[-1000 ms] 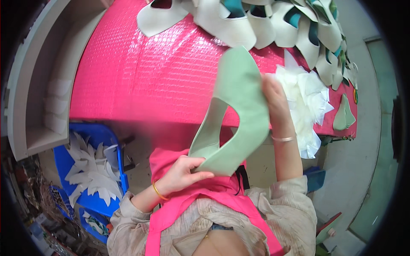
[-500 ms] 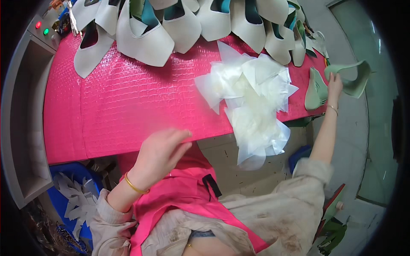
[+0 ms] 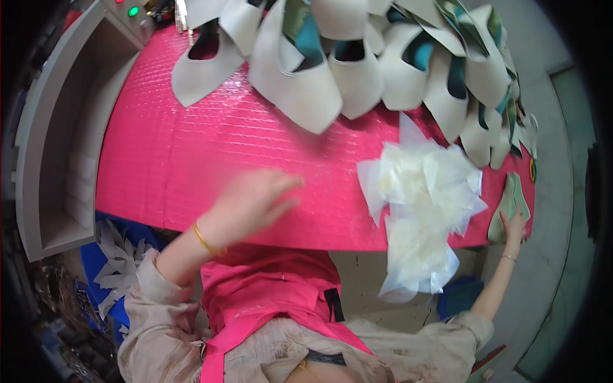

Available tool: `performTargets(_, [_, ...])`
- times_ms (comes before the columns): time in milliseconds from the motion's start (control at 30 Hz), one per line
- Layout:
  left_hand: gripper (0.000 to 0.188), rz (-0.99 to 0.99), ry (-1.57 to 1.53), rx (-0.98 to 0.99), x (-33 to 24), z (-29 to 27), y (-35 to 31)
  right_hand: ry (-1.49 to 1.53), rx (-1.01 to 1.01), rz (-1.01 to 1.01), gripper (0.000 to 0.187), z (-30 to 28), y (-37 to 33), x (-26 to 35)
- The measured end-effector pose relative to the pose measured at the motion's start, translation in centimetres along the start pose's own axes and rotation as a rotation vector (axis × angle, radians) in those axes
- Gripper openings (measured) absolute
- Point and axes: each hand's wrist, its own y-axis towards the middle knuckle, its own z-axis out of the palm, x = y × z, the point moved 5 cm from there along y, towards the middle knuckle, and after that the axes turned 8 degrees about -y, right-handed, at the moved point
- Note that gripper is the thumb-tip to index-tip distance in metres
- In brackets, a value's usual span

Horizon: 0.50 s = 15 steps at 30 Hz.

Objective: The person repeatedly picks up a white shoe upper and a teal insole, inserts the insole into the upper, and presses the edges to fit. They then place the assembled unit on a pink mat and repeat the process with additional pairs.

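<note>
My right hand point(image 3: 514, 225) is at the right end of the pink table, its fingers and thumb closed around the near part of a pale green shoe upper point(image 3: 511, 195). The upper stands on its edge there. Over the middle of the table my left hand point(image 3: 252, 204), smeared by motion, has its thumb apart from the fingers and holds nothing. Between the hands lies a loose heap of thin, translucent whitish sheets point(image 3: 428, 191), part of it hanging over the front edge.
White pointed shoe uppers point(image 3: 300, 83) with teal linings crowd the far side of the pink table point(image 3: 147, 172). A grey box-like housing point(image 3: 54, 147) with lit buttons stands at the left. Below, a blue bin point(image 3: 105, 255) holds white scraps; another blue container point(image 3: 460, 297) sits under the table.
My right hand has come back from beyond the table's right end to the upper on it; the green upper it held out there is no longer seen apart. The view has shifted.
</note>
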Motion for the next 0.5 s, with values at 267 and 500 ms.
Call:
performTargets(267, [0.039, -0.038, 0.181, -0.830, 9.5, -14.1, 12.8, 1.077, -0.219, -1.075, 0.020, -33.6, -5.8, 42.8])
performTargets(500, [0.054, -0.315, 0.559, -0.763, 11.6, -12.4, 18.8, 0.472, -0.551, -0.725, 0.016, -36.4, 1.8, 65.5])
